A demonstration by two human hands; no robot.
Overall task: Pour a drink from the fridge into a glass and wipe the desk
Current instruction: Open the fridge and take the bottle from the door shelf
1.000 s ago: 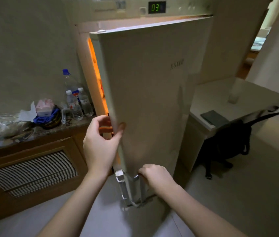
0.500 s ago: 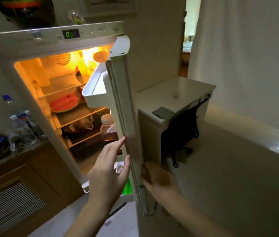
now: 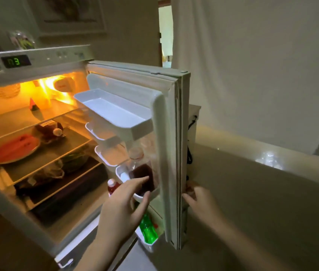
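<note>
The fridge door (image 3: 172, 153) stands wide open, its white racks facing left. In a lower door rack stands a clear bottle with dark red drink (image 3: 142, 170) and a pale cap. My left hand (image 3: 125, 206) is open, fingers spread, its fingertips at the bottle's lower part without gripping it. My right hand (image 3: 199, 200) rests on the outer edge of the door, fingers curled against it. A small red-filled bottle (image 3: 112, 186) and a green bottle (image 3: 147, 228) sit lower in the door. The desk (image 3: 193, 118) shows only as a corner behind the door; no glass is visible.
Inside the lit fridge, glass shelves hold a plate of watermelon (image 3: 15, 149), a bagged item (image 3: 51, 130) and dark bags below. The top door rack (image 3: 113, 112) is bare. A white wall and an open doorway (image 3: 166, 36) lie to the right.
The door has swung further open, showing its inner racks and bottles. My left hand moved from the door edge to the dark drink bottle; my right hand stays at the door's outer edge.
</note>
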